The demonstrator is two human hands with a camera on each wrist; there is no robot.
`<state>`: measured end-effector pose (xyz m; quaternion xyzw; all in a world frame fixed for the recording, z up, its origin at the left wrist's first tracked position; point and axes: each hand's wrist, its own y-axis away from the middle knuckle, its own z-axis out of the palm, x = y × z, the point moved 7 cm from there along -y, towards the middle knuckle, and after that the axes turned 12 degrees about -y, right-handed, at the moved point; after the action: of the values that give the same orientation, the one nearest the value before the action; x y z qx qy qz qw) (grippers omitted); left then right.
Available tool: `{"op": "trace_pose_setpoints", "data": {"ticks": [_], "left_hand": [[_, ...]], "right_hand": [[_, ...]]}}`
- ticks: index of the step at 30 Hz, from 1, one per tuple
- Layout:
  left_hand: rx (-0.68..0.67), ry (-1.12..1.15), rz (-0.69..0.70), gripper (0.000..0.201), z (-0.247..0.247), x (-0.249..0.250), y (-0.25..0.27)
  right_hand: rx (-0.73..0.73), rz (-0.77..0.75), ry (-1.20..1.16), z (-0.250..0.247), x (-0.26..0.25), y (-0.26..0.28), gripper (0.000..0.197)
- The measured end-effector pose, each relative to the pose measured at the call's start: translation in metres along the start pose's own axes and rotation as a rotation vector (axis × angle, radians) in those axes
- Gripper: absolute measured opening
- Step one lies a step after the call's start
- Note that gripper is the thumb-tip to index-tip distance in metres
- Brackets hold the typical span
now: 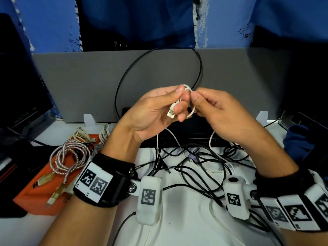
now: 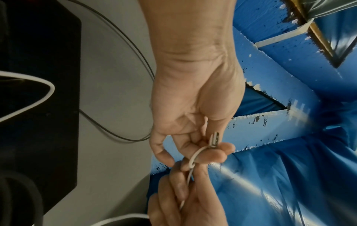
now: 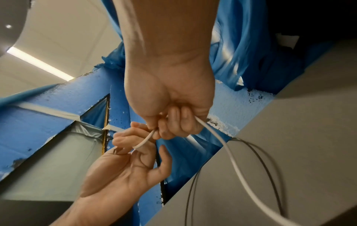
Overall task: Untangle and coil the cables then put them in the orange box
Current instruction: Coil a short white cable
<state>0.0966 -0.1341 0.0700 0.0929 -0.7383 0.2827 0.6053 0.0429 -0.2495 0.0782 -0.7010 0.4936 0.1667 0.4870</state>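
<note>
While the left hand [image 1: 156, 110] pinches the white cable [image 1: 188, 93] near its USB plug [image 1: 171, 113] as an anchor, the right hand [image 1: 218, 112] pinches and bends a first small loop above the tangled black cables [image 1: 195, 167]; the orange box [image 1: 44, 189] sits left of them on the surface [image 1: 177, 228].

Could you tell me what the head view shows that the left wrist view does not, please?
Only the head view shows the orange box at the left, holding a coiled braided cable, and the tangle of black cables on the white table. Only the left wrist view shows the open metal end of the USB plug close up, above the left fingers. Both show the left hand and right hand pinching the white cable, with a thin black cable looping over the grey panel behind.
</note>
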Motion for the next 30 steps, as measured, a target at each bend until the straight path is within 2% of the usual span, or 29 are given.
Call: {"op": "trace_pose_setpoints", "data": {"ticks": [4,8,10,13,15,17,21,23,25,27,28,30], "left_hand": [[-0.023,0.057,0.027,0.029,0.003,-0.001,0.0],[-0.058,0.053,0.023,0.027,0.006,-0.002,0.003],[-0.05,0.022,-0.004,0.024,0.005,-0.001,0.003],[-0.023,-0.036,-0.094,0.028,0.001,-0.003,0.002],[0.01,-0.097,-0.149,0.039,-0.002,-0.004,0.002],[0.025,-0.117,-0.138,0.038,-0.002,-0.003,0.002],[0.095,0.007,-0.048,0.032,0.003,0.002,0.0],[0.121,0.063,-0.008,0.029,0.006,0.003,-0.003],[0.132,0.081,0.025,0.03,0.008,0.002,-0.007],[0.2,0.08,0.043,0.033,0.003,0.001,-0.009],[0.254,0.09,0.061,0.034,-0.001,0.001,-0.009],[0.354,0.116,0.112,0.034,-0.01,0.003,-0.009]], "right_hand": [[0.112,0.105,-0.405,-0.004,0.002,-0.001,0.028],[0.107,0.157,-0.532,-0.003,0.0,0.001,0.023],[0.106,0.104,-0.471,-0.004,-0.006,0.001,0.023],[0.105,-0.023,0.003,-0.009,-0.013,0.003,0.024],[0.082,-0.039,0.17,-0.009,-0.012,0.004,0.023],[0.072,-0.05,0.159,-0.008,-0.013,0.004,0.022],[0.12,-0.007,-0.294,-0.004,-0.008,-0.002,0.028],[0.148,0.02,-0.412,-0.004,-0.009,-0.003,0.028],[0.187,0.021,-0.369,-0.009,-0.008,-0.002,0.026],[0.224,0.003,-0.167,-0.015,-0.002,-0.002,0.023],[0.207,0.007,-0.047,-0.014,0.003,-0.003,0.022],[0.055,0.094,0.064,-0.001,0.016,-0.003,0.021]]}}
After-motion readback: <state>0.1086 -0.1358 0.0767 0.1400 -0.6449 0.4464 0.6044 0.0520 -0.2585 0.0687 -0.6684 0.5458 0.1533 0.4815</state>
